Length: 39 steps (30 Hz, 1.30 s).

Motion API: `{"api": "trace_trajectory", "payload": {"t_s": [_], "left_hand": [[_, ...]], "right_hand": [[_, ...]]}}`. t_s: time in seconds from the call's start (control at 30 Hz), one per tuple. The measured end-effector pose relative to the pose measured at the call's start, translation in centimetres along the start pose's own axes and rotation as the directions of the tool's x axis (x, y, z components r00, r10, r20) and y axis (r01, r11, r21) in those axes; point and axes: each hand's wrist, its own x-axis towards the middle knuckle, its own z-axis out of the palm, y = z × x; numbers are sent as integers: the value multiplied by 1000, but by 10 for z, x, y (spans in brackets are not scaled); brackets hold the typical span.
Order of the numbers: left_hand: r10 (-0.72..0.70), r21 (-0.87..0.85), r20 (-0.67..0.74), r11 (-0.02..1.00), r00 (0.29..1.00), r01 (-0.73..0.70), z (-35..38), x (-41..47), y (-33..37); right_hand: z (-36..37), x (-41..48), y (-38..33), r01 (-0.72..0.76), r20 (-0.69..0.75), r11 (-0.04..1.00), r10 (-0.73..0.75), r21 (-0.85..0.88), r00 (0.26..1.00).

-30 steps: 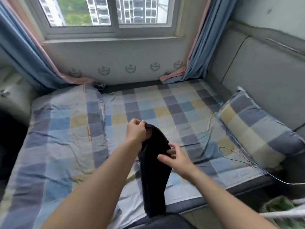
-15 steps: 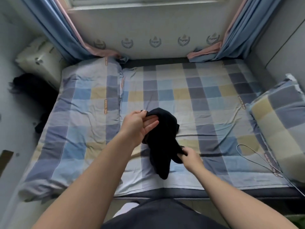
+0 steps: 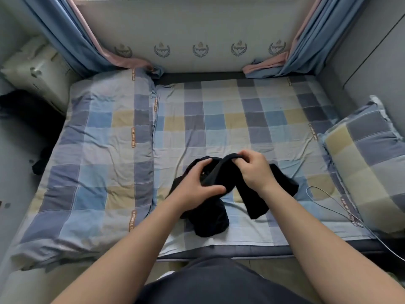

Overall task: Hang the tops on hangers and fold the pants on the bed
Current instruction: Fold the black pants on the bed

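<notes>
The black garment [image 3: 215, 218] is bunched, so its kind is unclear, and both hands cover its middle. The wire hanger [image 3: 328, 201] runs off the right edge. The pillow [image 3: 368, 163] is cut off too.

The scene is lit softly and evenly by dim, cool daylight. Only faint shadows are cast on the bed [image 3: 219, 119]. Straight lines are bowed at the edges by wide-angle distortion, and detail is slightly blurred throughout.

Since a second ago the black garment [image 3: 215, 191] has come down from hanging in the air onto the bed [image 3: 219, 119], seemingly bunched, with both hands now gripping its upper edge together.
</notes>
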Motion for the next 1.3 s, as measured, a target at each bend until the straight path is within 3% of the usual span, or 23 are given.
{"api": "trace_trajectory", "payload": {"t_s": [0.07,0.17,0.27,0.33,0.43,0.57,0.7,0.8,1.0,1.07,1.13,1.2,1.3], "left_hand": [[109,87,24,990,994,-110,8,-3,1],[219,54,-56,975,974,-216,9,-7,5],[178,-12,-121,984,977,-180,-2,-7,7],[164,42,-160,986,973,-160,-12,-5,9],[137,-40,-220,988,966,-149,-28,-4,15],[38,-261,-301,958,953,-121,-49,0,24],[-34,-486,-248,869,968,-94,-66,2,43],[-47,-519,-272,849,961,-105,-79,5,58],[43,-327,-334,932,942,-159,-93,13,67],[43,-362,-294,920,955,-153,-94,11,60],[43,-470,-146,876,988,-107,-90,9,48],[-15,-552,32,833,999,30,-78,5,35],[-87,-486,157,860,984,154,-57,1,20]], "right_hand": [[10,-6,-21,12,26,998,-14,66,1000],[15,-16,-49,4,123,982,-28,191,992],[15,-21,-67,31,204,972,-80,232,976],[17,-23,-72,47,220,962,-109,269,969],[22,-25,-67,33,217,932,-119,361,969],[31,-28,-44,-125,310,911,-3,392,951],[49,-33,-31,-289,517,848,21,445,856],[57,-31,-33,-397,613,789,32,469,789],[69,-18,-45,-343,448,804,108,486,888],[68,-14,-52,-332,399,790,122,515,909],[63,-8,-63,-320,350,743,123,588,928],[56,3,-76,-322,300,669,152,670,942],[41,24,-97,-344,249,591,239,729,938]]}}
